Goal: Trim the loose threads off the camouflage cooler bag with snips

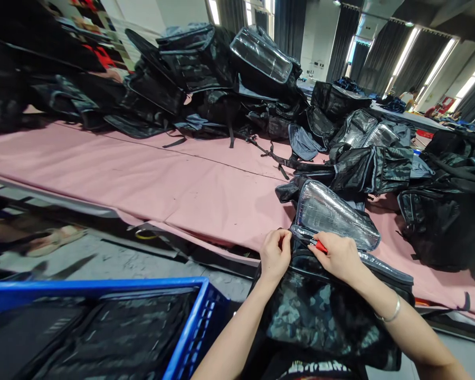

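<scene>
Your left hand (275,256) is pinching the left end of the opening on the camouflage bag (320,306) before you; just rightward, your right hand (340,257) is gripping a red-handled tool (320,246), pointing leftward.

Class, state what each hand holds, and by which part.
Right hand: small red-handled tool, by its handle. Left hand: apparently pinches the black camouflage fabric bag at its opening's edge.

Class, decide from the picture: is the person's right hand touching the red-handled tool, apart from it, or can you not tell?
Touching. The head view shows the right hand gripping the red-handled tool.
</scene>
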Tool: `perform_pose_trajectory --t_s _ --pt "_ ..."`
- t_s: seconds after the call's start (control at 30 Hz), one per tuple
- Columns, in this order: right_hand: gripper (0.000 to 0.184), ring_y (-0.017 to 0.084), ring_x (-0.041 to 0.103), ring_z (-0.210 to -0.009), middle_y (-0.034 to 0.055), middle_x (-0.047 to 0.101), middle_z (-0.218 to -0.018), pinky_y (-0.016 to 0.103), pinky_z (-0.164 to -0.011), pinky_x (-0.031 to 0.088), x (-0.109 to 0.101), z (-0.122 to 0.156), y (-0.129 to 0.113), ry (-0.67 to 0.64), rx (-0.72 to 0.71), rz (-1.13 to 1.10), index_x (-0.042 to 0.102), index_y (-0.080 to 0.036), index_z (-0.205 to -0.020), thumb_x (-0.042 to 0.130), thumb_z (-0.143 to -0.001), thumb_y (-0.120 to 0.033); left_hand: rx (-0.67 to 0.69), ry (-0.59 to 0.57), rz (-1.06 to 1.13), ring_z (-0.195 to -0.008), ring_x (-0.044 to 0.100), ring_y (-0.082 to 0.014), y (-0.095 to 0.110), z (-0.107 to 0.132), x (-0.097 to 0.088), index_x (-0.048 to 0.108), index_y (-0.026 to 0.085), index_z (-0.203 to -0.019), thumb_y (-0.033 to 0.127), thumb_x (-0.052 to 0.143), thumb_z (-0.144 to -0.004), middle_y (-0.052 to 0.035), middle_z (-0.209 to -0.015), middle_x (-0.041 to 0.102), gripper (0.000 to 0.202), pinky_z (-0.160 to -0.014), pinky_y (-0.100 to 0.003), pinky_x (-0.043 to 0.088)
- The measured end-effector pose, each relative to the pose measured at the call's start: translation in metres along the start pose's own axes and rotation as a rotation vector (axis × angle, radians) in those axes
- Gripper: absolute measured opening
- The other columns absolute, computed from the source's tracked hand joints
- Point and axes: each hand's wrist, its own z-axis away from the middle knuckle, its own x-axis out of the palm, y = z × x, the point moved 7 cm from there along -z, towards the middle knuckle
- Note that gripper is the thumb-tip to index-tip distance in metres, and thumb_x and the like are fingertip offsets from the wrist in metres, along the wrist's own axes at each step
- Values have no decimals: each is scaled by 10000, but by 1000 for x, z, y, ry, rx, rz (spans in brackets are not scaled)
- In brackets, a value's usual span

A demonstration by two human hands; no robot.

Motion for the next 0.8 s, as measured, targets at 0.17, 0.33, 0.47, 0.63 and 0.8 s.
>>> perform_pose_trajectory --t_s 0.17,0.33,0.47,0.63,0.8 --pt "241 142 578 -593 35 607 -710 240 -468 253 3 -19 -18 -164 -34 196 537 -194 -853 377 -882 -372 15 10 12 -700 550 -147 2 0 -1 562 179 -754 243 458 -816 -20 -727 591 137 -671 -270 438" --pt "221 181 606 -608 59 630 -766 244 -471 263 1 -34 -31 -298 -43 276 540 -191 -875 355 -888 -311 36 25 13 -713 556 -149 2 1 -3 569 179 -777 237 455 -819 -25 -743 595 134 -675 -270 444" --pt "220 175 607 -641 62 645 -767 234 -511 304 -3 -37 -27 -309 -37 187 566 -188 -839 389 -874 -314 -24 43 75 -638 554 -130 -3 1 -6 572 178 -765 266 468 -810 -21 -733 593 144 -631 -261 450" --pt "261 136 572 -653 10 634 -719 231 -614 377 -25 -16 40 -1 271 -264 590 -196 -834 523 -783 -443 -290 82 350 -443 505 -95 -30 2 -26 545 167 -779 352 509 -771 44 -528 517 189 -485 -217 431" --pt "327 89 460 -530 -16 525 -585 205 -511 362 -38 52 140 251 586 -749 579 -154 -714 543 -744 -478 -285 121 208 -503 503 -104 -71 0 -64 555 153 -662 369 525 -744 18 -538 519 233 -554 -241 463"
